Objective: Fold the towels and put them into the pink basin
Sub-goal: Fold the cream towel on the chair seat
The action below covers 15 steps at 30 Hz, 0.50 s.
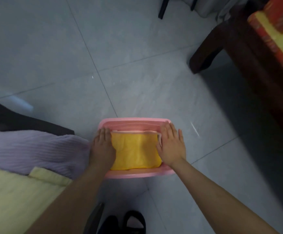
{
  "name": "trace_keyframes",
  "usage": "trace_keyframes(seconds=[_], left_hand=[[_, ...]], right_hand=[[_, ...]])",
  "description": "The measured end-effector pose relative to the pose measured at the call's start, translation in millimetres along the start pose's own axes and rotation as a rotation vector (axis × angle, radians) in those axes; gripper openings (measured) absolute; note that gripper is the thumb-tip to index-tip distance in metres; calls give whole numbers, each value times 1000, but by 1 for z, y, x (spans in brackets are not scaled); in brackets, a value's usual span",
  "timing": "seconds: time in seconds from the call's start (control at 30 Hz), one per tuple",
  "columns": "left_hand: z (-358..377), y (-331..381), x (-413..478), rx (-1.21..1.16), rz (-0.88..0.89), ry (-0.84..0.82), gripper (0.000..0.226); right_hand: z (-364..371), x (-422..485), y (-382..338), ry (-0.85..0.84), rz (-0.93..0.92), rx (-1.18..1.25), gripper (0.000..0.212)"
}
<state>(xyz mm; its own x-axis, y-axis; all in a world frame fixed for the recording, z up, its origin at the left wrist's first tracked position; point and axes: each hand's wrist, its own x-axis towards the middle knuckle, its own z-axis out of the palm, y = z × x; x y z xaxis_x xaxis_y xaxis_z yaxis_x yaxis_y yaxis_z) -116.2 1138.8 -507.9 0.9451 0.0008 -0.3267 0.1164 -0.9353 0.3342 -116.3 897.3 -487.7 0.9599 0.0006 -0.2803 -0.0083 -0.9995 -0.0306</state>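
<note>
Yellow towel inside pink basin

Both bare forearms reach forward and down, drawing slightly toward each other. The left hand lies palm down, fingers straight and close together, pointing away. The right hand mirrors it, palm down, fingers straight and slightly spread.

Bare forearms, black open-topped slippers on the feet
</note>
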Motion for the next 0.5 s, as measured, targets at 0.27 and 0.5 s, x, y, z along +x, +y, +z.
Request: trace_keyframes(seconds=[0.27,0.5], left_hand=[[-145,18,-83,-76,142,135,55],[-227,-101,-179,38,22,232,58]], right_hand=[[-138,-58,-107,76,-243,258,67],[-176,-107,-216,30,-421,332,65]])
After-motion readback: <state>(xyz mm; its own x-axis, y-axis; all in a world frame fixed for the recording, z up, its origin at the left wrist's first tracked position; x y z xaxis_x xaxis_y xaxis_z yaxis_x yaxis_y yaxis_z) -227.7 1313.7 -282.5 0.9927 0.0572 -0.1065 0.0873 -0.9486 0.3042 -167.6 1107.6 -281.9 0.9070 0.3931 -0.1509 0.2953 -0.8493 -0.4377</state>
